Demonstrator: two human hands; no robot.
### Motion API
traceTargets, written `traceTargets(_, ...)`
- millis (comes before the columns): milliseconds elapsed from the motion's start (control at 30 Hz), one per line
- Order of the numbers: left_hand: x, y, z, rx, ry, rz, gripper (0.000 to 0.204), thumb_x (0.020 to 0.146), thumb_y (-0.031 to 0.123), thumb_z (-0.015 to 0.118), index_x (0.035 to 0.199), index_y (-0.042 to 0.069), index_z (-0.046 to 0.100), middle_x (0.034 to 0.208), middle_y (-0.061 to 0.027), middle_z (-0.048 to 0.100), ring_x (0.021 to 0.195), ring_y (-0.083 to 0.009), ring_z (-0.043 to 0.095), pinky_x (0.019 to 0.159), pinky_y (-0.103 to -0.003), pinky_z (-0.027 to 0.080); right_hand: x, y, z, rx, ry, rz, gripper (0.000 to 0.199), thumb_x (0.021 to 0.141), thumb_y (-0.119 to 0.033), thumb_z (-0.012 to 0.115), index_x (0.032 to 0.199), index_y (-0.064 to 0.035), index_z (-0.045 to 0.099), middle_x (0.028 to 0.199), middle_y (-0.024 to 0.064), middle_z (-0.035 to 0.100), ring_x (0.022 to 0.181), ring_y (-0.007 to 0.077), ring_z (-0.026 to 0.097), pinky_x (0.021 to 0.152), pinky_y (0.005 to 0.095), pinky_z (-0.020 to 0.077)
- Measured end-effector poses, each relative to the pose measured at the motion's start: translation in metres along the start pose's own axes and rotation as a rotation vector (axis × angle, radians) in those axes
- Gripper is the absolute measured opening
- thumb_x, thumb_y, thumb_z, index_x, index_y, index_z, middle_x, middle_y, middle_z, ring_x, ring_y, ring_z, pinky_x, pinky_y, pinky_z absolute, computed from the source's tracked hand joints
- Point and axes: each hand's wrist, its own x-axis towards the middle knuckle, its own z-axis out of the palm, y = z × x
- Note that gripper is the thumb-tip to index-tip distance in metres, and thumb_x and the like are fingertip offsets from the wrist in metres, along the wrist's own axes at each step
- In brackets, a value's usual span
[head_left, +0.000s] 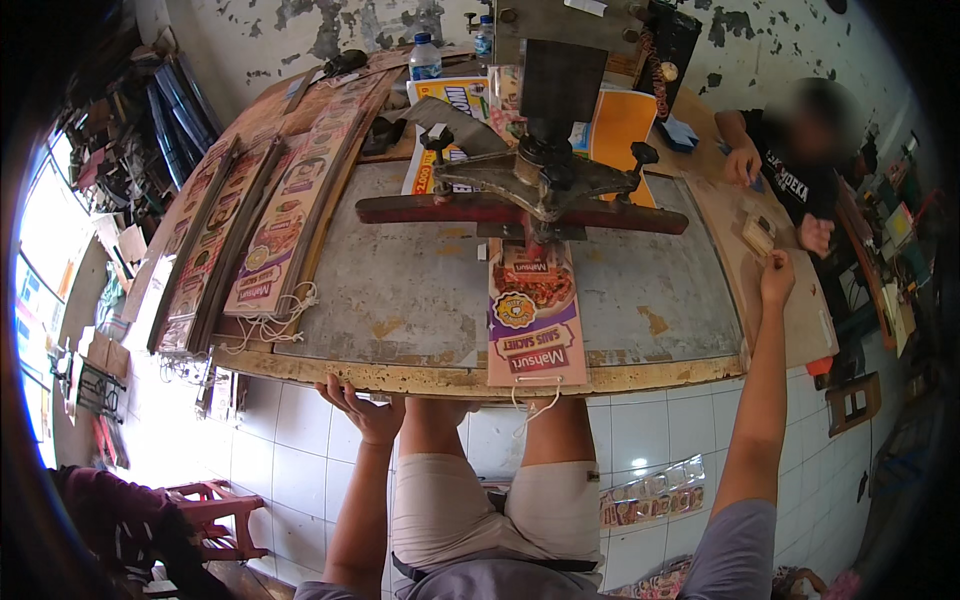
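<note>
a wide metal worktable [420, 290] fills the middle of the view, with a heavy press [540, 175] standing over it on a long red bar [420, 209]. stacks of printed cardboard strips [265, 225] with strings lie along its left side. one printed strip [535, 315] lies under the press, its lower end hanging over the near edge, between the two hands. the left hand [362, 408] cups the table's near edge from below, fingers curled. the right hand [776, 277] reaches far right to a small tan block [757, 236] on a wooden board [775, 290], fingertips at it; whether it grips is unclear. another person [800, 150] sits just beyond.
</note>
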Motion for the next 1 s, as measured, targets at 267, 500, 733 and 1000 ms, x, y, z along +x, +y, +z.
traceTargets(267,-0.004,-0.003,0.001,0.018,-0.010,-0.010,0.111,0.092,0.044,0.079,0.169,0.011,0.007,0.170,-0.0325,0.019,0.159,-0.0641,0.008,0.123,-0.080,0.015,-0.007,-0.022,-0.007,-0.025,-0.022,0.099,0.012,0.103,-0.011,0.069,0.113,-0.0075,0.073,0.102,0.0108,0.075,0.095,0.0267,0.073,0.088,0.0409,0.0567)
traceTargets(500,-0.003,-0.004,0.001,0.006,-0.008,0.006,0.109,0.092,0.043,0.078,0.169,0.010,0.008,0.170,-0.0329,0.019,0.158,-0.0644,0.009,0.123,-0.080,0.015,-0.007,-0.024,-0.008,-0.031,-0.013,0.106,0.012,0.103,-0.011,0.069,0.114,-0.0078,0.074,0.103,0.0116,0.075,0.094,0.0271,0.073,0.088,0.0412,0.0566)
traceTargets(733,-0.002,-0.003,0.000,0.003,-0.003,-0.001,0.108,0.092,0.043,0.079,0.168,0.010,0.010,0.169,-0.0330,0.021,0.158,-0.0641,0.010,0.123,-0.080,0.015,-0.008,-0.026,-0.009,-0.029,-0.021,0.128,0.012,0.103,-0.011,0.069,0.114,-0.0081,0.073,0.103,0.0111,0.075,0.094,0.0266,0.072,0.088,0.0404,0.0563)
traceTargets(1000,-0.001,-0.001,-0.001,0.008,-0.011,-0.003,0.108,0.091,0.039,0.080,0.168,0.010,0.010,0.168,-0.0331,0.022,0.158,-0.0641,0.011,0.122,-0.080,0.015,-0.008,-0.026,-0.009,-0.015,-0.031,0.134,0.011,0.104,-0.010,0.068,0.114,-0.0089,0.073,0.103,0.0104,0.074,0.094,0.0257,0.072,0.089,0.0401,0.0561)
